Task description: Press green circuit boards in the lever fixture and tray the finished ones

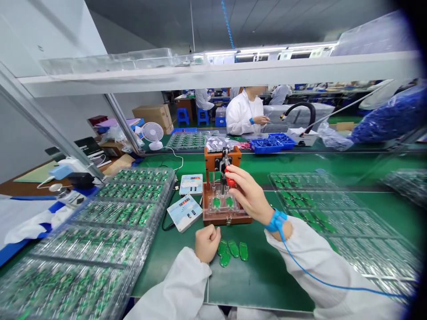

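My right hand [248, 193] is on the red lever handle [230, 177] of a toggle clamp, thumb below and fingers over it. The clamp belongs to a test fixture [208, 162] with an orange-brown frame and a wooden base. Beneath its clear plate lie two small green circuit boards [216, 202]. My left hand [207, 243] rests closed on the bench in front of the fixture; whatever its fingers may hold is hidden. Just right of it, several loose green circuit boards [243, 251] lie on the green mat. A blue wrist strap [276, 221] circles my right wrist.
Left of the fixture sit two white meter boxes [184, 212] with red digits. Stacked clear trays of boards [110, 222] fill the left side; a partly filled clear tray [347, 226] lies right. A shelf [213, 76] crosses above. A co-worker [245, 111] sits opposite.
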`<state>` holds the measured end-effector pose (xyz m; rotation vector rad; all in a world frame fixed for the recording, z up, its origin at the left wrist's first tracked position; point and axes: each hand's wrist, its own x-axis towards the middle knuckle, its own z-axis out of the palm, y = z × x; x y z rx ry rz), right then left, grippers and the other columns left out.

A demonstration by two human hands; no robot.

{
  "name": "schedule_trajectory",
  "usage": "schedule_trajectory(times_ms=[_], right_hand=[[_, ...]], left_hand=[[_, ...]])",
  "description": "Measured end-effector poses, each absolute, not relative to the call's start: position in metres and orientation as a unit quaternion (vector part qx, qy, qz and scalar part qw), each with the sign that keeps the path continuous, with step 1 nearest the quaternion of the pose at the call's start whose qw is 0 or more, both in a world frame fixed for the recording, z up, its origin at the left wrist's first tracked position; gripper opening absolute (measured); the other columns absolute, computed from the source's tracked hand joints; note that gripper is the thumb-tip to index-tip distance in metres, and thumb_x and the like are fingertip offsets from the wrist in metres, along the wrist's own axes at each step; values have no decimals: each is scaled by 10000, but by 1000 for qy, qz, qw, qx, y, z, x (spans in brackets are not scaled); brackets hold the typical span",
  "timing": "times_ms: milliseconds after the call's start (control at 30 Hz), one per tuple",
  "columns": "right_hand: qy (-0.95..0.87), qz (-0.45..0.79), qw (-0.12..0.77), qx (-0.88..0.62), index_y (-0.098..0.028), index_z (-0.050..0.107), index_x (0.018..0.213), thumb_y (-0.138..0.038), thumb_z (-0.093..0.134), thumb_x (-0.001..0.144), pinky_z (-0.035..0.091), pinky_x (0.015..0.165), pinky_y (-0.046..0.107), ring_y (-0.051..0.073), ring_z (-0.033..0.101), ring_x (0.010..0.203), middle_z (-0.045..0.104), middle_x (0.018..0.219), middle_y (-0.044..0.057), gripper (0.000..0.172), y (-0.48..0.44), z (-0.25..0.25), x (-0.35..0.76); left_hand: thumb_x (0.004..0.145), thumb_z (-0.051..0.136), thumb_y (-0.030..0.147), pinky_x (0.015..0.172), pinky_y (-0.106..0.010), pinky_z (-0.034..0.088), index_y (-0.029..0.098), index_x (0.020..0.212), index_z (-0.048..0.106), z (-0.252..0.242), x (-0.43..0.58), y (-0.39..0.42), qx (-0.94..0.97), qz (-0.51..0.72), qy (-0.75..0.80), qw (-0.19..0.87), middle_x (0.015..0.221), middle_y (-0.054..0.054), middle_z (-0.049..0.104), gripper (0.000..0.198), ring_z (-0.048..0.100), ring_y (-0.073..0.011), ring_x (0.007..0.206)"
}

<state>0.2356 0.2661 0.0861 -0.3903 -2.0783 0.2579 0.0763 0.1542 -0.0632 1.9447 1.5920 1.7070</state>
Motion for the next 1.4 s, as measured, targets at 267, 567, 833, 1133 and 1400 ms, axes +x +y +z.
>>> schedule_trajectory(times_ms=[267,567,833,1133,1400], right_hand=[[-815,38,565,-127,-260,582,1272,-377,400,1093,532,1012,417,220,618,1214,681,1232,61,280,277,104,220],[-750,291,559,-201,-192,651,1132,-620,392,1042,481,725,270,129,570,693,553,734,-24,509,374,194,171],[-740,264,517,-339,-171,718,1088,-481,478,1024,456,858,289,169,619,861,688,892,11,397,400,161,182],[-746,204,453,-444,-198,738,1017,-255,578,953,469,926,406,245,608,980,717,1016,81,182,308,15,249],[-795,217,350,-446,-172,734,1049,-152,672,925,401,1057,472,289,521,1214,669,1225,115,140,277,-6,225]], left_hand=[[923,561,123,484,-211,256,193,598,232,-65,79,156,644,567,510,51,540,84,238,468,265,-69,452],[929,588,132,485,-204,272,196,603,256,-67,73,157,640,572,513,29,550,90,250,469,278,-64,450],[941,599,153,477,-214,277,199,606,264,-73,69,159,636,568,522,23,545,91,253,476,284,-68,443],[994,563,312,1086,-516,423,201,1064,635,-38,51,179,654,482,582,-31,1295,-131,600,150,506,-305,1290],[1008,431,448,1155,-624,345,170,1158,681,-43,33,228,699,361,617,-18,1474,-166,524,402,378,-406,1414]])
